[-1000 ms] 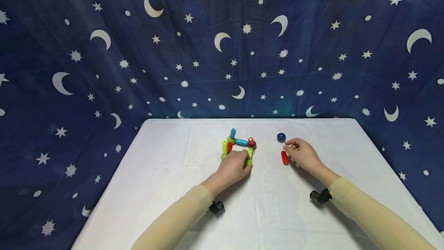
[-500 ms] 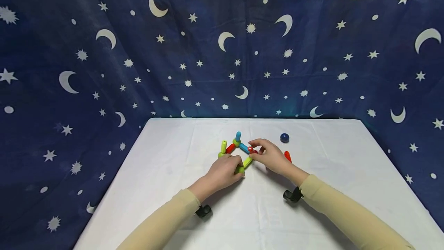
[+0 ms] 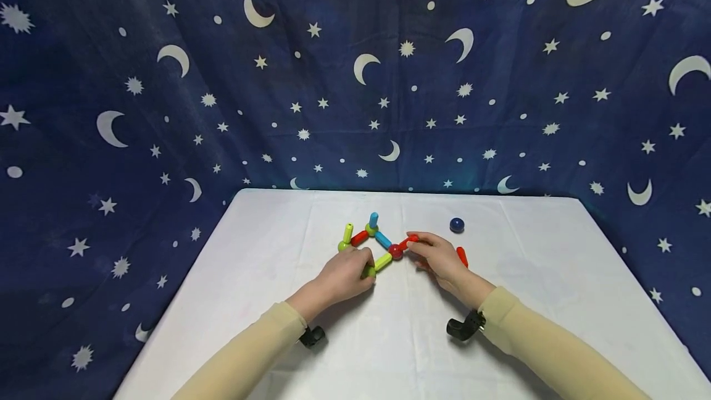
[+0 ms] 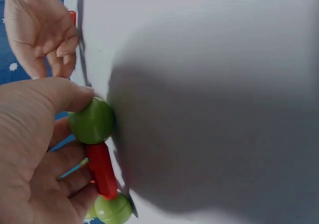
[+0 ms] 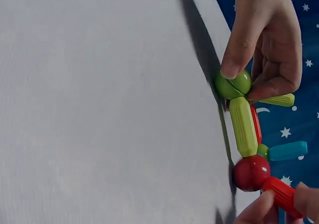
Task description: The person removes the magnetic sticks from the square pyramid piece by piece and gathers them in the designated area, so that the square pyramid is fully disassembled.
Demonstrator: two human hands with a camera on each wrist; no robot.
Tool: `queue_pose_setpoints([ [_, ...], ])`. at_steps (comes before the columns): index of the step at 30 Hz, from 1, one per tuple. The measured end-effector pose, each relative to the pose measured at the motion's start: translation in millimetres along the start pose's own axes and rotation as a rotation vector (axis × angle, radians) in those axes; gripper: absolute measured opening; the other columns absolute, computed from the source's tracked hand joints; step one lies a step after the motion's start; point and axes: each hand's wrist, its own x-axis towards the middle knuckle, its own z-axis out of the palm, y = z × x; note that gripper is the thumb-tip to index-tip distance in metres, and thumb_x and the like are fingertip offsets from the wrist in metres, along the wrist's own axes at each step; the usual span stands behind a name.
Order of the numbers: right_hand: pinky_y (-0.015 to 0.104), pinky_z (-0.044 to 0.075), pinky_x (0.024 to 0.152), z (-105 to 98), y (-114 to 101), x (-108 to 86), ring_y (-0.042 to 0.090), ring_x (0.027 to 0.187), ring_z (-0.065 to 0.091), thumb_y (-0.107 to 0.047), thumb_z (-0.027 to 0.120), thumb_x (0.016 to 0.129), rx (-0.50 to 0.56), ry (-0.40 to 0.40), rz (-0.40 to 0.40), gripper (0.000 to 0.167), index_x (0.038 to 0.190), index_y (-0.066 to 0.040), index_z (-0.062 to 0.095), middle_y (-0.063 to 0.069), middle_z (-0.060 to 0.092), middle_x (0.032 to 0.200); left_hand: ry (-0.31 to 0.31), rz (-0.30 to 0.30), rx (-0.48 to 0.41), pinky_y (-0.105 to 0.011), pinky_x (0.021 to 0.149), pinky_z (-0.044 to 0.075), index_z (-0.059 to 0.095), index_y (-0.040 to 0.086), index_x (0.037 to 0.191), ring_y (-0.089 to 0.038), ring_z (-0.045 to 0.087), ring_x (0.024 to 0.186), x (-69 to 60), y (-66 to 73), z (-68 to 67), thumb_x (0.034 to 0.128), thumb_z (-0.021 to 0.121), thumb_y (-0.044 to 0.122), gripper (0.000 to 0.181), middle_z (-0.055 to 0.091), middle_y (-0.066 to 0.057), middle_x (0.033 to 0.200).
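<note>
My left hand (image 3: 344, 273) pinches a green ball (image 4: 92, 122) at the near corner of a four-sided frame of balls and sticks. From that ball a red stick (image 4: 102, 169), hidden by the hand in the head view, leads to another green ball (image 4: 113, 208). A yellow-green stick (image 5: 243, 127) joins the held ball to a red ball (image 5: 252, 172). Thumb and fingers of my right hand (image 3: 441, 264) pinch a red stick (image 5: 284, 196), whose end meets the red ball and which slants out to the right. A blue stick (image 3: 374, 220) and a yellow-green stick (image 3: 348, 233) stand up at other corners.
A dark blue ball (image 3: 457, 225) lies on the white table (image 3: 533, 252), behind and right of my right hand. Just right of that hand lies a loose red stick (image 3: 462, 256). A dark blue cloth with moons and stars (image 3: 333, 79) hangs behind the table.
My right hand has come left from beside the loose stick and taken hold of the red stick on the red ball; that stick, formerly upright, now slants right. The frame has turned and shifted nearer left.
</note>
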Motion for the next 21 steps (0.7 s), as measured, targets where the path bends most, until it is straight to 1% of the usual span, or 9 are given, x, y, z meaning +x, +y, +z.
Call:
queue_pose_setpoints([
  [1,0.027,0.057,0.076,1,1,0.4,0.022,0.1,0.062,-0.019,0.071,0.099,0.049,0.006,0.024,0.047,0.142,-0.006,0.059,0.011,0.063,0.123,-0.005,-0.011,-0.011,-0.029,0.074,0.048,0.062,0.017,0.105,-0.012,0.053,0.083,1.1,0.9,-1.1,0.0913,0.077,0.031,0.024,0.059,0.01,0.084],
  [3,0.026,0.058,0.075,2,2,1.1,0.019,0.098,0.064,-0.018,0.069,0.1,0.123,0.015,0.047,0.049,0.143,-0.002,0.054,0.011,0.064,0.119,-0.005,-0.027,-0.032,-0.03,0.076,0.05,0.064,0.015,0.111,-0.013,0.058,0.088,4.4,3.6,-2.5,0.0916,0.077,0.033,0.029,0.064,0.006,0.092],
  [5,0.025,0.058,0.074,3,3,1.8,0.016,0.095,0.066,-0.017,0.068,0.1,0.173,0.021,0.048,0.048,0.142,0.001,0.052,0.01,0.066,0.112,0.01,-0.053,-0.061,-0.033,0.078,0.053,0.064,0.015,0.118,-0.014,0.063,0.095,9.3,8.9,-4.5,0.093,0.075,0.034,0.034,0.069,0.002,0.103],
  [7,0.024,0.058,0.071,4,4,2.4,0.014,0.09,0.068,-0.015,0.067,0.101,0.208,0.019,0.047,0.045,0.14,0.002,0.051,0.008,0.069,0.104,0.03,-0.083,-0.096,-0.034,0.079,0.055,0.065,0.014,0.124,-0.015,0.067,0.098,16.2,14.1,-4.6,0.0948,0.073,0.033,0.035,0.071,-0.001,0.11],
  [10,0.022,0.057,0.064,4,6,2.6,0.011,0.081,0.07,-0.013,0.066,0.101,0.234,0.012,0.051,0.042,0.138,0.001,0.051,0.007,0.073,0.096,0.04,-0.158,-0.119,-0.034,0.073,0.055,0.065,0.017,0.129,-0.014,0.068,0.093,28.1,20.8,-2.6,0.0967,0.071,0.033,0.037,0.073,0.0,0.108],
  [12,0.021,0.055,0.061,4,7,3.0,0.011,0.077,0.07,-0.015,0.066,0.102,0.24,0.0,0.055,0.043,0.139,-0.001,0.05,0.007,0.074,0.093,0.037,-0.21,-0.112,-0.034,0.071,0.054,0.066,0.019,0.13,-0.015,0.069,0.09,36.5,23.1,0.8,0.0972,0.07,0.035,0.037,0.073,0.001,0.108],
  [14,0.021,0.055,0.06,4,8,3.3,0.011,0.075,0.071,-0.016,0.066,0.102,0.239,-0.006,0.062,0.044,0.14,-0.002,0.05,0.008,0.075,0.093,0.034,-0.255,-0.099,-0.035,0.072,0.054,0.067,0.021,0.131,-0.015,0.069,0.092,43.9,25.2,3.2,0.097,0.071,0.037,0.038,0.074,0.002,0.11],
  [17,0.021,0.054,0.059,3,9,4.1,0.011,0.071,0.07,-0.016,0.067,0.101,0.239,-0.006,0.063,0.046,0.141,-0.003,0.049,0.009,0.074,0.088,0.04,-0.279,-0.086,-0.036,0.075,0.055,0.069,0.022,0.129,-0.016,0.069,0.099,52.1,28.3,5.5,0.0962,0.072,0.04,0.037,0.073,0.003,0.117],
  [21,0.021,0.054,0.057,2,10,5.4,0.009,0.066,0.068,-0.015,0.065,0.102,0.241,0.001,0.057,0.046,0.142,-0.003,0.047,0.007,0.073,0.081,0.044,-0.279,-0.076,-0.035,0.074,0.053,0.071,0.023,0.125,-0.014,0.068,0.097,58.0,32.0,6.6,0.0943,0.074,0.042,0.036,0.073,0.005,0.116],
])
